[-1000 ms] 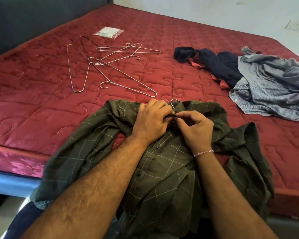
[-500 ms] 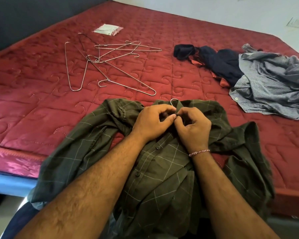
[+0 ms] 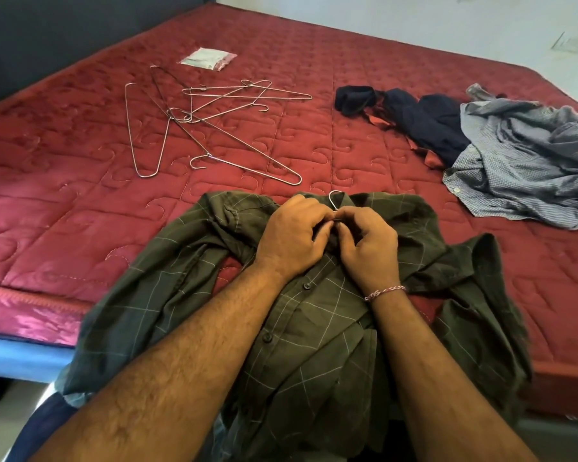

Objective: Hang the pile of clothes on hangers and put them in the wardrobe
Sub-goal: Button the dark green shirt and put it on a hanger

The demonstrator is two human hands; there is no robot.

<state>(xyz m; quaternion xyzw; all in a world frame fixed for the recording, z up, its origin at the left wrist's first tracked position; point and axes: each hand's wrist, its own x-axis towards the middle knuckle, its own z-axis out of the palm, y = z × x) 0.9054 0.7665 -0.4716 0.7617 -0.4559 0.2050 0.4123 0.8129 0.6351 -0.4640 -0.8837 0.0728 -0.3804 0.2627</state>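
Left hand (image 3: 289, 236): fingers curled, pinching the collar of the olive checked shirt (image 3: 314, 328) at the neck, touching the right hand. Right hand (image 3: 369, 246): fingers curled, pinching the same collar from the other side; a red-and-white thread bracelet (image 3: 384, 292) circles its wrist.

Olive checked shirt: spread front-up on the near edge of the red quilted mattress (image 3: 80, 211), lower part hanging over the edge toward the viewer, sleeves bunched out to either side. Placket buttoned at the visible buttons.

Hanger hook (image 3: 334, 200): metal wire, protruding from the shirt's collar just beyond the fingertips; the hanger's body is hidden inside the shirt.

Loose wire hangers (image 3: 211, 128): several, overlapping in a tangle, far left of the shirt on the mattress.

Grey-blue patterned shirt (image 3: 531, 168): crumpled, far right. Dark navy garment (image 3: 424, 125): crumpled, touching the grey-blue shirt on its left side, with orange fabric showing at its edges.

Small clear packet (image 3: 209, 58): flat on the mattress, beyond the hangers.

Dark headboard (image 3: 64, 35): far left.
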